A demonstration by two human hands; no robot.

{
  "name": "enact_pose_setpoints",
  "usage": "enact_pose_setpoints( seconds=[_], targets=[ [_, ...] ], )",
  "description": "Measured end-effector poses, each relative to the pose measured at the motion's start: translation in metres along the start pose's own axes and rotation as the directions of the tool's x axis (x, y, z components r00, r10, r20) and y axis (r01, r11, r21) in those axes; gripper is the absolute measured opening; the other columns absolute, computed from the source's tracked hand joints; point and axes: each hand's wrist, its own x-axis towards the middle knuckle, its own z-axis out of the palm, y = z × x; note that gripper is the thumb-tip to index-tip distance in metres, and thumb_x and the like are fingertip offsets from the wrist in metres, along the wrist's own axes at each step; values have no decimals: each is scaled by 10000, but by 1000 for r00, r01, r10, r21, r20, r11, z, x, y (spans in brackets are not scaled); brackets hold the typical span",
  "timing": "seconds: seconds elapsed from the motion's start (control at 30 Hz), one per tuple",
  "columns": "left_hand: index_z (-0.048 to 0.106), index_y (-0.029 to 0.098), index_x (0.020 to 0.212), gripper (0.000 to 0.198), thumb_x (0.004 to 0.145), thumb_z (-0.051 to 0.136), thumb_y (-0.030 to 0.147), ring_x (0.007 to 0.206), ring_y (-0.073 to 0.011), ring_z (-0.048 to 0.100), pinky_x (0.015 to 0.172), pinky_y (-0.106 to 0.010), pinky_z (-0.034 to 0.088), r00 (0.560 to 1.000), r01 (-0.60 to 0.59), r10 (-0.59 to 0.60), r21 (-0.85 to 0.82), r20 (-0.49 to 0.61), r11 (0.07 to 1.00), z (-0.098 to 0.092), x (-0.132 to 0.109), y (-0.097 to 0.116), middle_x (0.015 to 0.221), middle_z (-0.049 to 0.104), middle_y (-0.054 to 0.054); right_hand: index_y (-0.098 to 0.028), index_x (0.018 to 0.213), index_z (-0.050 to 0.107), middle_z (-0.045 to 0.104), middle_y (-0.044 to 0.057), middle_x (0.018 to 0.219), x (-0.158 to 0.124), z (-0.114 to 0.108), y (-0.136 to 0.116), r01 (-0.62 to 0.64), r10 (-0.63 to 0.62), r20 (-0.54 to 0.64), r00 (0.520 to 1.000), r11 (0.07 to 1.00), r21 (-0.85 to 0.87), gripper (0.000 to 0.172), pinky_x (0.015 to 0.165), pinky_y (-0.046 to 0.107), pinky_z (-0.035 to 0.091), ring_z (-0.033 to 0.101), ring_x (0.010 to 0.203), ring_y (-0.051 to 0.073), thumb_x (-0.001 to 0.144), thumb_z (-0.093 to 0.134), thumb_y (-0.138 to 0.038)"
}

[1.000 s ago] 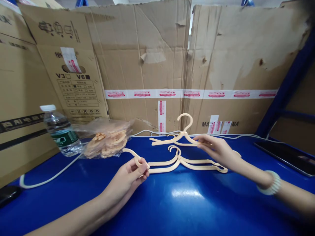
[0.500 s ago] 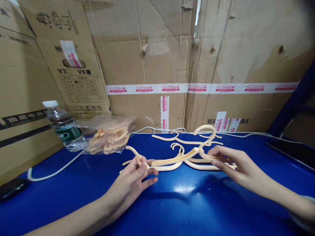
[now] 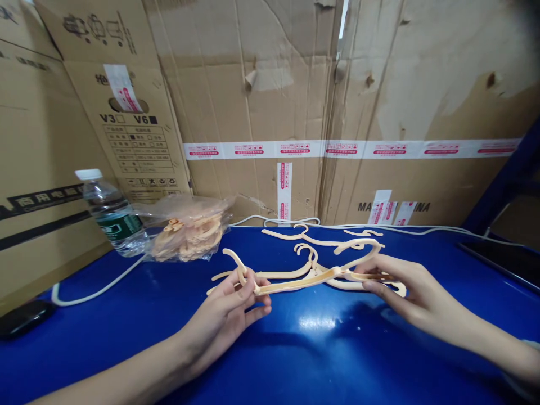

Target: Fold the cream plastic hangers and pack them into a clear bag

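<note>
My left hand (image 3: 230, 318) pinches a short curved cream plastic hanger piece (image 3: 233, 259), its free end pointing up and left. The piece's lower end meets the left arm tip of a cream plastic clothes hanger (image 3: 301, 282); whether they are joined I cannot tell. My right hand (image 3: 411, 287) grips that hanger by its right arm, between thumb and fingers. The hanger's hook curls up and right near those fingers. Directly behind it lie more cream hangers (image 3: 287, 275), partly hidden by the held one and my hands.
Farther back lie another hanger (image 3: 282, 235) and a small hanger part (image 3: 358, 233). A clear bag of cream pieces (image 3: 198, 233) and a water bottle (image 3: 112, 216) stand left. A white cable (image 3: 101, 292), a black object (image 3: 25, 319) and cardboard walls (image 3: 253, 112) surround the blue table (image 3: 312, 360).
The held hanger has tilted, its hook lowering and swinging right. Its left arm tip has come against the curved piece in my left hand, where a gap showed before.
</note>
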Motion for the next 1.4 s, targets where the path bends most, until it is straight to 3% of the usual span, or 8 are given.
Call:
enact_pose_setpoints(
  seconds=[0.23,0.57,0.9,1.2,1.4],
  targets=[
    [579,166,763,245,735,815,226,697,-117,583,711,-236,485,1000,3,-4,-41,-24,999,-1,2,0,811,597,-2,-242,1028,599,659,34,955,0,4,-3,26,-26,-14,1000,999,-35,136,724,269,499,634,845,183,982,470,-235],
    [622,150,731,213,707,828,197,699,-138,613,696,-246,520,997,-5,1,-57,-79,998,0,1,1,819,629,-25,-280,1072,603,669,22,1000,-1,5,-1,53,-54,-20,998,997,-49,163,778,263,506,642,916,185,979,485,-218],
    [582,156,710,320,629,887,207,639,-115,603,664,-228,529,975,-93,98,37,-200,995,-9,6,-2,770,669,-21,-251,1026,569,639,26,906,-5,15,-8,71,-71,-7,997,997,-20,169,648,267,479,616,771,172,982,417,-192],
    [565,152,667,353,582,902,210,573,-110,600,584,-207,502,965,-139,155,88,-213,986,-2,3,1,704,677,-16,-243,967,572,652,33,862,-6,18,-12,36,-37,-1,999,998,-54,111,608,284,482,622,724,195,969,464,-216],
    [559,156,657,336,592,889,167,543,-96,587,545,-182,494,949,-183,202,98,-243,978,-4,1,-1,666,641,20,-263,1067,590,678,38,950,-9,18,-13,37,-40,-43,998,997,-70,147,681,284,521,655,837,210,968,489,-221]
  ],
)
